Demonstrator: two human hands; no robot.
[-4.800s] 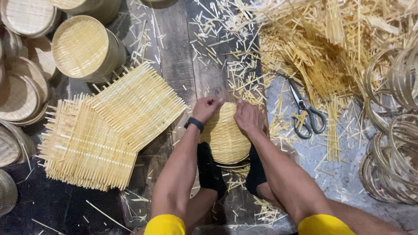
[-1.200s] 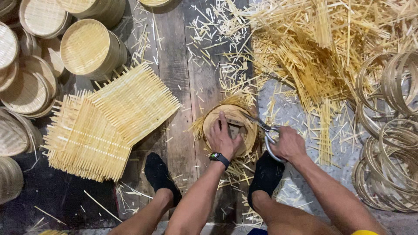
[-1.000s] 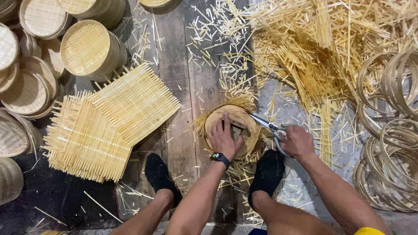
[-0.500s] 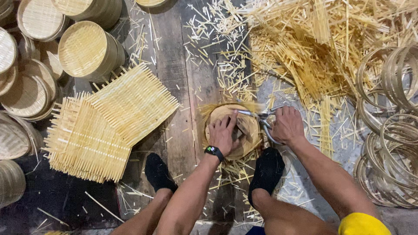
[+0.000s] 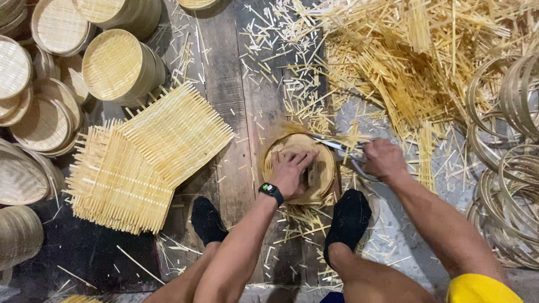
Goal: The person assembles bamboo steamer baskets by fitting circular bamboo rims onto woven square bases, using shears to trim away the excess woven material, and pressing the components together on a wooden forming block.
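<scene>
From the head view, the left hand lies flat with fingers spread on the round pale bamboo disc with its shallow rim, pinning it to the dark wooden floor plank between the two black-socked feet. The right hand is closed round the handles of the metal scissors — their long axis runs right to left, blades reaching the disc's upper right edge, so the right hand is the nearer to the cut, while loose straw-coloured bamboo strips lie just beyond.

Pale straw-yellow woven mats (striped slats), black socks, yellow shorts.
</scene>
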